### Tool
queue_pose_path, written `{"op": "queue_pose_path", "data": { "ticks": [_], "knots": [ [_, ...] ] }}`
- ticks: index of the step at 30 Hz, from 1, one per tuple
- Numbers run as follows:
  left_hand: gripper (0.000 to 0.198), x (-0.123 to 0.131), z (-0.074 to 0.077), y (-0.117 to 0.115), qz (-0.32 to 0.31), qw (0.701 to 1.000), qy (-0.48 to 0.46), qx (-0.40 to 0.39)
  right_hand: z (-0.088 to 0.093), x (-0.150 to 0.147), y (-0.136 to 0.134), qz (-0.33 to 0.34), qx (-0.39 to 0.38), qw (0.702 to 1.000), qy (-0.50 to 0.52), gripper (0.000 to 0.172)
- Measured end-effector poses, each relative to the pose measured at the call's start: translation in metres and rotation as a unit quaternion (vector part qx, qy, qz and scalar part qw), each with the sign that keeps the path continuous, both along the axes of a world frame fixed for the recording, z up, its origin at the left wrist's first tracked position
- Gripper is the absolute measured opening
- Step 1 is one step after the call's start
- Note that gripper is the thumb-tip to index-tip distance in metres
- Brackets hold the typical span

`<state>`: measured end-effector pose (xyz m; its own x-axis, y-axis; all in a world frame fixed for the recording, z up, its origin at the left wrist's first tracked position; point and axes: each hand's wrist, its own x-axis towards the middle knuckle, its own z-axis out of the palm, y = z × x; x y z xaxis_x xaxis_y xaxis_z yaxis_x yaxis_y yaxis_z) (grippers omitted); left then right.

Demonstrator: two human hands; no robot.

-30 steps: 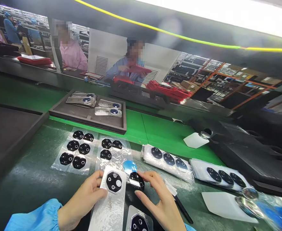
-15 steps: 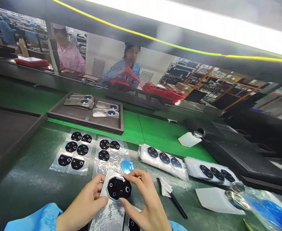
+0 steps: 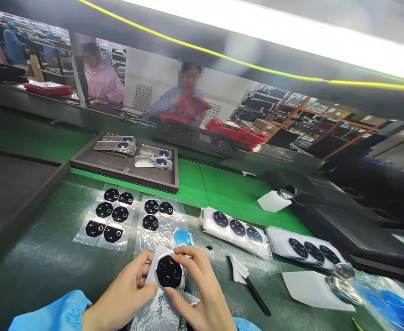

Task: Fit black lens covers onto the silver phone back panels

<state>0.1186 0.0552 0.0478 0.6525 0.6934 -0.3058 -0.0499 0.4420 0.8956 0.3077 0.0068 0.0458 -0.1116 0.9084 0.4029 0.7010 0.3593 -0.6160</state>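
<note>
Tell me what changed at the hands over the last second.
The right hand carried the black lens piece leftward from beside the silver cover onto its top end, where its fingertips now pinch it. The left hand kept its grip on the cover's left edge. The sheets of lens pieces and the tray stayed put.
</note>
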Motion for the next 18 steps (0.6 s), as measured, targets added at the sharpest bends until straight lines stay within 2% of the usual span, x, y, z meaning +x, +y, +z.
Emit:
{"op": "queue_pose_path", "data": {
  "ticks": [18],
  "knots": [
    [0.027, -0.0013, -0.0007, -0.0008, -0.002, 1.0, -0.003, 0.002, 0.0009, -0.0008, -0.0005, 0.004, -0.004, 1.0, -0.011, 0.044]
  ]
}}
